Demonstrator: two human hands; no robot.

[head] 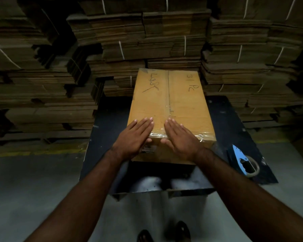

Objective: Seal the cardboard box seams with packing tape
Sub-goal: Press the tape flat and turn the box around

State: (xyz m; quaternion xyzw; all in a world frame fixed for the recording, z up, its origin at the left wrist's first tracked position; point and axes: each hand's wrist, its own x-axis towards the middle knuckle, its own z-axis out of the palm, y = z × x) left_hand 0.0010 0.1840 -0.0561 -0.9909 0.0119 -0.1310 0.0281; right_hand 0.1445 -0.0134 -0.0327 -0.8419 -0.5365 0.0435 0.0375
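— Where's the box (170, 102) now?

— On the dark table (112, 130), long way away from the person, right up against the stacks of flat cardboard (147, 37) behind it. Flaps are shut, and there's shiny tape along the middle seam and wrapped over the near edge.

— And the hands?

— Both flat on the near end of the lid. The left hand (135, 137) lies with fingers straight and together, thumb tucked over the front edge. The right hand (180, 137) mirrors it just beside the seam. No grip on anything, only palms pressing down; I'd say the tape is being smoothed.

— Where's the tape itself?

— The tape dispenser (243, 161), blue with the roll on it, sits on the table's right corner, well apart from the box and close to the table's edge.

— What could spoil it from here?

— A few things, as I judge it. The near edge tape looks wrinkled at the right corner; rubbed unevenly, the creases could set and the seal lift there. Pushing forward rather than down could slide the box into the stacks. A swinging elbow could knock that dispenser to the floor (33, 180). And I can't tell if the far edge is fully taped; skipping it would leave a seam open
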